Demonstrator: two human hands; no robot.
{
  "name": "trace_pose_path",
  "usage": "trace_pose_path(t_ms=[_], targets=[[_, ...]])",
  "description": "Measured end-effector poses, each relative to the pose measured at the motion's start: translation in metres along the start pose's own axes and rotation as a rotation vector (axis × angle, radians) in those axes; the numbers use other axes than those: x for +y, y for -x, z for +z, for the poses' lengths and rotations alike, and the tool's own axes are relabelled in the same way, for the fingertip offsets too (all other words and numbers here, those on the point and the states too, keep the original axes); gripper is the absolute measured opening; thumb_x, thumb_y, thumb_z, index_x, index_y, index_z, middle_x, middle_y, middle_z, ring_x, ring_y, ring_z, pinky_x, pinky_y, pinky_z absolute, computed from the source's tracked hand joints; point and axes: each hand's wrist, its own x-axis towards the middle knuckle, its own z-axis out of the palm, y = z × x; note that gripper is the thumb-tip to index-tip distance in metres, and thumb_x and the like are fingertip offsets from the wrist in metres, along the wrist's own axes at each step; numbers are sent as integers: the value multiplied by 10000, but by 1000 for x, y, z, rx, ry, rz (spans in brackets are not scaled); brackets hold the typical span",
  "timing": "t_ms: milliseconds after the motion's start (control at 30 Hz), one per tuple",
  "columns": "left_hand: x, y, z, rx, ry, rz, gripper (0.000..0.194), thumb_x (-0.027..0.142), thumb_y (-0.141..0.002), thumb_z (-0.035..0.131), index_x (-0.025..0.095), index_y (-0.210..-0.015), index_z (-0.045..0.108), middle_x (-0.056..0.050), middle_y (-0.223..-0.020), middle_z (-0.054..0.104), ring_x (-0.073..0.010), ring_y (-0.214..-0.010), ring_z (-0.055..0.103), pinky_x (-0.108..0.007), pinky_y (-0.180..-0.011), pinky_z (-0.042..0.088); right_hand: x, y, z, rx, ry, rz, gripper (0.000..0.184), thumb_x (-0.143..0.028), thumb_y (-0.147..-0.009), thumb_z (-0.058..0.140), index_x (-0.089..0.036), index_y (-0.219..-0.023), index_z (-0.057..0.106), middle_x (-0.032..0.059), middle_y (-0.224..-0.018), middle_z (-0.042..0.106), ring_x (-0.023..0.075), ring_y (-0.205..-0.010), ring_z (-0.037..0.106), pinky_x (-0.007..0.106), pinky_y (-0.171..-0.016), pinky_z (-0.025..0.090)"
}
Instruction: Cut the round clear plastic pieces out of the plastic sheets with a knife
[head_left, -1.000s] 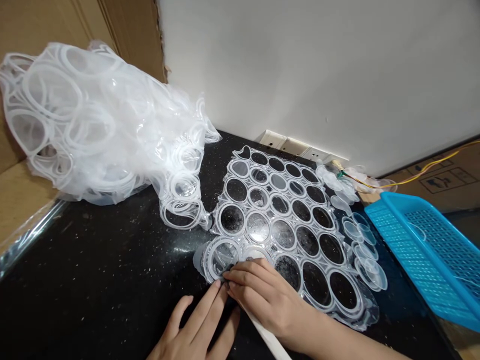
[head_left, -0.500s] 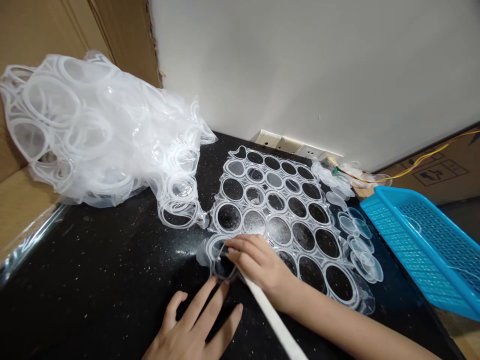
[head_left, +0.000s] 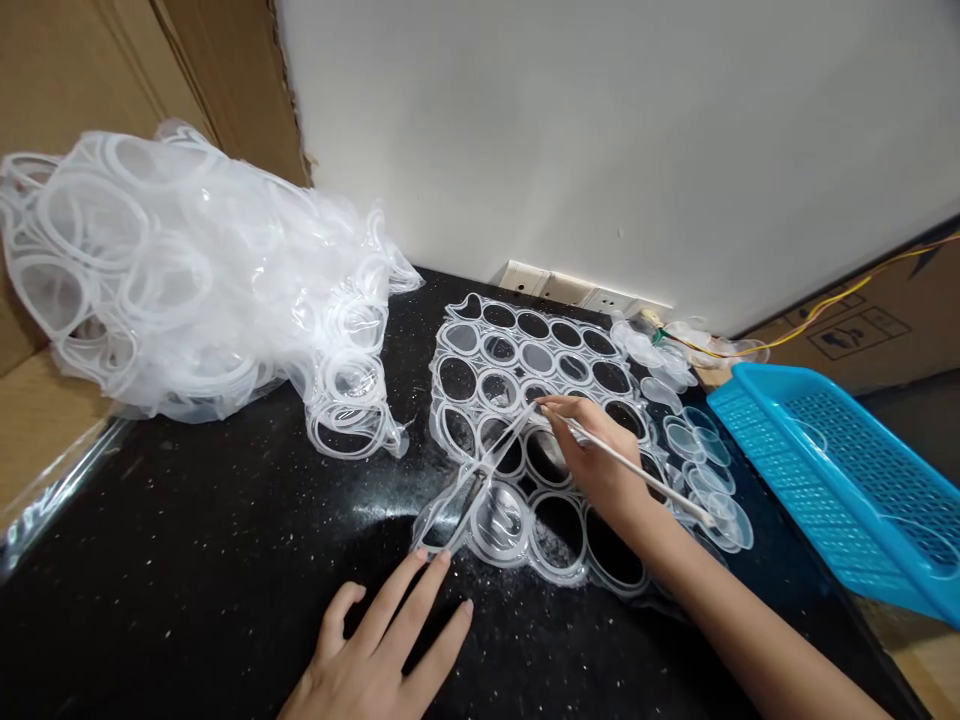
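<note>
A clear plastic sheet (head_left: 529, 490) with rows of round cut-outs lies on the black speckled counter. My right hand (head_left: 600, 460) is closed above its middle, pinching a thin white stick (head_left: 637, 470) that slants back over the wrist. From those fingertips a stretched part of the sheet runs down to its front left corner, lifted and creased. Whether the fingers or the stick's hidden end grip the plastic, I cannot tell. My left hand (head_left: 382, 640) lies open on the counter, fingers spread, two fingertips pressing the sheet's front left edge. Some holes still hold clear discs.
A large heap of similar clear sheets (head_left: 217, 280) stands at the left against cardboard (head_left: 67, 70). Loose clear discs (head_left: 701, 440) lie right of the sheet, beside a blue plastic basket (head_left: 780, 480). Sockets (head_left: 566, 288) and a yellow wire (head_left: 817, 315) are along the wall.
My right hand has moved up and right, pulling the sheet's front corner taut. The white stick has swung from pointing toward me to pointing right. My left hand stays nearly in place.
</note>
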Motion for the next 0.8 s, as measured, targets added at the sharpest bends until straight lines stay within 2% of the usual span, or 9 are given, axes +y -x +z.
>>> trace_pose_path(t_ms=[200,300,467,567,700,800], targets=[[0,0,-1,8,-36,13,398,523,-900,339,325,-1129,596,-63,-1259,551,-247,-1192,393,-410,-818,293,8,15,-24,46,40,153,66,-222,-878,501,-199,-822,527,76,-878,700,189,-782,678,295,-645,539],[-1,1,-1,-17,-24,13,379,508,-886,381,321,-1141,589,-64,-1293,523,-256,-1200,390,-416,-837,299,11,19,-25,65,49,159,74,-228,-883,495,-195,-831,537,81,-881,699,190,-791,677,301,-660,538],[1,3,-1,-38,-28,22,349,386,-857,414,308,-1157,573,-73,-1331,489,-260,-1214,392,-428,-818,318,18,14,-20,88,61,163,103,-234,-881,491,-197,-798,539,81,-863,701,194,-804,675,307,-682,539],[-1,1,-6,-47,-46,2,360,419,-859,409,312,-1165,566,-62,-1342,479,-266,-1193,431,-424,-804,358,15,14,-25,86,33,216,101,-240,-878,495,-197,-797,538,80,-866,700,201,-800,677,310,-665,540],[-20,-7,-22,-90,80,55,404,446,-877,428,272,-1231,516,-27,-1242,575,-192,-1070,555,-308,-799,449,-2,22,-38,34,-196,223,75,-208,-865,527,-200,-790,534,68,-865,700,180,-800,677,282,-668,543],[-45,-16,-34,-105,211,-19,335,355,-916,384,271,-1202,535,29,-1115,644,-118,-960,600,-194,-806,460,-14,24,-44,-89,-359,224,43,-186,-859,539,-197,-823,561,67,-874,692,170,-825,669,284,-694,541]])
